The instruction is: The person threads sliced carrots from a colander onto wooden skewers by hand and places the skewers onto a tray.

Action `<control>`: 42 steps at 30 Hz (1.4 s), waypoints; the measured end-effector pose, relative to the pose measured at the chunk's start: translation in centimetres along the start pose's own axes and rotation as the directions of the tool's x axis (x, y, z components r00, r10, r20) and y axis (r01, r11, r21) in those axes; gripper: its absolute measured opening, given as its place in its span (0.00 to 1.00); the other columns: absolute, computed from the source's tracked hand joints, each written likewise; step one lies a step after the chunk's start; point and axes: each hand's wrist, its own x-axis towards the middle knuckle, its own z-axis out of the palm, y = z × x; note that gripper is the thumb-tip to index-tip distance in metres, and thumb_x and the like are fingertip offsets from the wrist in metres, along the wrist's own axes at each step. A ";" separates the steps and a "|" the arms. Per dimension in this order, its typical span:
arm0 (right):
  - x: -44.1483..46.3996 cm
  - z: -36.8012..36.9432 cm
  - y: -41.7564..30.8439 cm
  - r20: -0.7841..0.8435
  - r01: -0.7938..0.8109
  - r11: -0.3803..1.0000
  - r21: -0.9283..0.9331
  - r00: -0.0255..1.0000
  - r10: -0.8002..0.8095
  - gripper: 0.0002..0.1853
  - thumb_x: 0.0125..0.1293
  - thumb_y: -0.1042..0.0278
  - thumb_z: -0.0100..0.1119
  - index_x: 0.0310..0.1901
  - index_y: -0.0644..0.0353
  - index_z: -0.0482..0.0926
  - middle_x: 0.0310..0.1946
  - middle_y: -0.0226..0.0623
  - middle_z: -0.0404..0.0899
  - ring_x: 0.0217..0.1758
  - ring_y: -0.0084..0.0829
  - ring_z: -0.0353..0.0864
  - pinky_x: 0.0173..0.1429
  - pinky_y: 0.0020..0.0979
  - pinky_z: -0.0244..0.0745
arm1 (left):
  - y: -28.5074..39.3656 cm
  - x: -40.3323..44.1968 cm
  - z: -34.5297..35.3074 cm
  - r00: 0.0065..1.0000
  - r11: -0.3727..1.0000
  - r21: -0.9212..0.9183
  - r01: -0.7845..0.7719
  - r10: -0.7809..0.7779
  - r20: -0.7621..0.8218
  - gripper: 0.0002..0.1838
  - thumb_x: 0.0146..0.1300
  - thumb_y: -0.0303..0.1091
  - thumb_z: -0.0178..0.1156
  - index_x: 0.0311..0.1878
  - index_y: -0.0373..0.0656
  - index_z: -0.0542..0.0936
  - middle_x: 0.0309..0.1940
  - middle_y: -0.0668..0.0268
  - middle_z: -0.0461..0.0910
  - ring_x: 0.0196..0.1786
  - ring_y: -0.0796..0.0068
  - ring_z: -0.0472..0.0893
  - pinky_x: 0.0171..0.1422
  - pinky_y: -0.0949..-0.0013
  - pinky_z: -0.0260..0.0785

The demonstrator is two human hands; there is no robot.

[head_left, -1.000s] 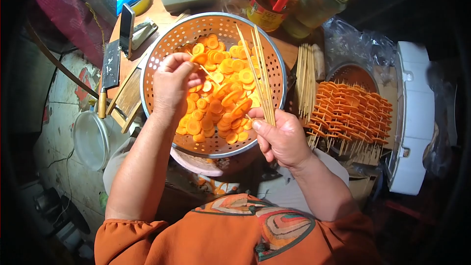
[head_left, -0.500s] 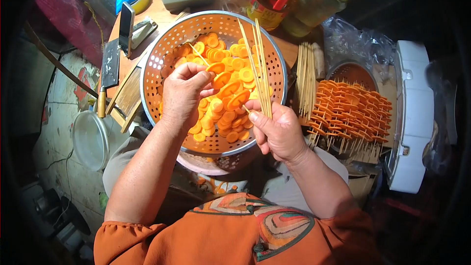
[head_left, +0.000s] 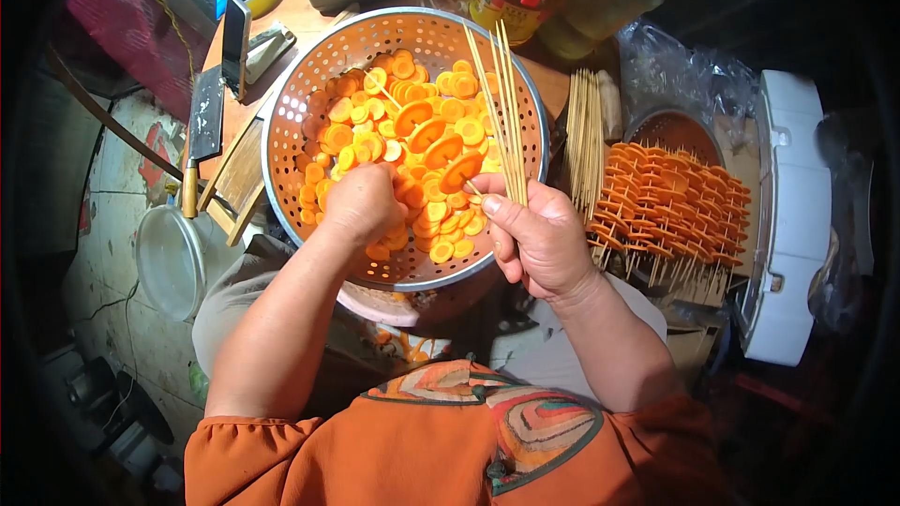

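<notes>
Carrot slices (head_left: 442, 152) around left hand (head_left: 361, 204), likely light, stiff, slick: pinch by rims. Left curled, contents hidden; right hand (head_left: 544, 236) closed round skewers (head_left: 515, 173).

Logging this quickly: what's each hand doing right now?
Left hand: in the orange slices, fingers hidden, can't tell.
Right hand: closed on bare skewers plus one threaded skewer.

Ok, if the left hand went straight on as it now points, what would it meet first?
Probably loose round orange carrot slices in the perforated metal colander, just ahead of the left hand; the discs threaded on the thin wooden skewer may hang higher, though depth is unclear.
</notes>
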 end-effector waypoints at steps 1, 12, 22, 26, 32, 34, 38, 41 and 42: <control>0.0 0.0 0.0 -0.002 -0.001 1.000 0.001 1.000 0.001 0.14 0.66 0.70 0.52 0.49 0.69 0.72 0.15 0.28 0.69 0.09 0.15 0.62 0.13 0.16 0.59 | 0.3 0.0 0.3 0.999 0.996 0.091 0.002 0.002 -0.044 0.18 0.45 0.39 0.67 0.39 0.40 0.80 0.31 0.58 0.81 0.37 0.61 0.82 0.43 0.63 0.73; -0.2 0.3 -0.2 -0.017 -0.037 0.999 -0.039 0.999 0.036 0.13 0.67 0.69 0.50 0.49 0.67 0.72 0.11 0.25 0.66 0.07 0.14 0.59 0.13 0.15 0.55 | 1.7 -0.2 -2.7 0.963 0.909 -0.336 0.245 -0.186 0.197 0.16 0.47 0.29 0.65 0.41 0.37 0.76 0.24 0.60 0.79 0.25 0.69 0.81 0.27 0.71 0.73; -0.9 0.0 -0.2 0.059 -0.054 0.990 -0.131 0.996 0.063 0.15 0.66 0.68 0.51 0.50 0.70 0.72 0.15 0.29 0.68 0.10 0.15 0.62 0.13 0.16 0.59 | -2.3 0.7 -6.2 0.964 0.068 -0.996 -0.050 -0.256 -0.066 0.11 0.57 0.26 0.60 0.43 0.43 0.72 0.29 0.69 0.78 0.27 0.79 0.79 0.28 0.80 0.74; -1.2 0.2 -0.4 0.064 -0.086 0.986 -0.140 0.993 0.096 0.16 0.66 0.68 0.51 0.51 0.69 0.72 0.15 0.28 0.68 0.10 0.15 0.62 0.13 0.16 0.59 | -2.4 0.4 -6.7 0.944 -0.038 -0.988 -0.152 -0.303 -0.133 0.10 0.57 0.27 0.59 0.41 0.42 0.70 0.31 0.65 0.76 0.30 0.75 0.80 0.30 0.78 0.75; -1.2 0.2 -0.4 0.060 -0.078 0.989 -0.125 0.994 0.086 0.14 0.66 0.69 0.51 0.50 0.68 0.72 0.14 0.28 0.68 0.10 0.15 0.62 0.13 0.16 0.59 | -2.7 0.6 -7.0 0.946 -0.062 -0.982 -0.176 -0.287 -0.151 0.08 0.57 0.28 0.59 0.37 0.41 0.71 0.32 0.64 0.75 0.32 0.74 0.80 0.34 0.75 0.77; -1.3 0.3 -0.3 0.056 -0.073 0.990 -0.121 0.995 0.080 0.14 0.66 0.69 0.51 0.50 0.68 0.72 0.14 0.28 0.67 0.10 0.15 0.62 0.13 0.16 0.59 | -2.6 0.5 -7.1 0.946 -0.075 -0.982 -0.174 -0.290 -0.146 0.07 0.57 0.28 0.59 0.37 0.41 0.71 0.31 0.64 0.75 0.32 0.74 0.80 0.34 0.75 0.77; -1.3 0.1 -0.2 0.060 -0.062 0.991 -0.121 0.996 0.070 0.14 0.66 0.68 0.51 0.50 0.68 0.72 0.14 0.28 0.67 0.10 0.15 0.62 0.13 0.16 0.59 | -2.3 0.4 -7.2 0.950 -0.079 -0.985 -0.154 -0.284 -0.126 0.06 0.57 0.28 0.58 0.36 0.41 0.72 0.31 0.64 0.75 0.32 0.75 0.80 0.35 0.75 0.78; -1.4 0.1 -0.4 0.051 -0.070 0.990 -0.126 0.996 0.077 0.14 0.66 0.68 0.51 0.50 0.68 0.72 0.14 0.28 0.67 0.10 0.15 0.62 0.13 0.16 0.59 | -2.2 0.5 -7.1 0.954 -0.076 -0.984 -0.164 -0.267 -0.138 0.06 0.57 0.27 0.58 0.36 0.41 0.71 0.30 0.65 0.75 0.31 0.75 0.80 0.35 0.74 0.78; -1.4 0.1 -0.3 0.051 -0.071 0.990 -0.126 0.996 0.078 0.14 0.66 0.68 0.51 0.50 0.68 0.72 0.14 0.28 0.67 0.10 0.15 0.62 0.13 0.16 0.59 | -2.2 0.5 -7.1 0.954 -0.083 -0.982 -0.172 -0.264 -0.144 0.06 0.57 0.27 0.58 0.36 0.42 0.71 0.30 0.65 0.75 0.32 0.75 0.81 0.35 0.74 0.78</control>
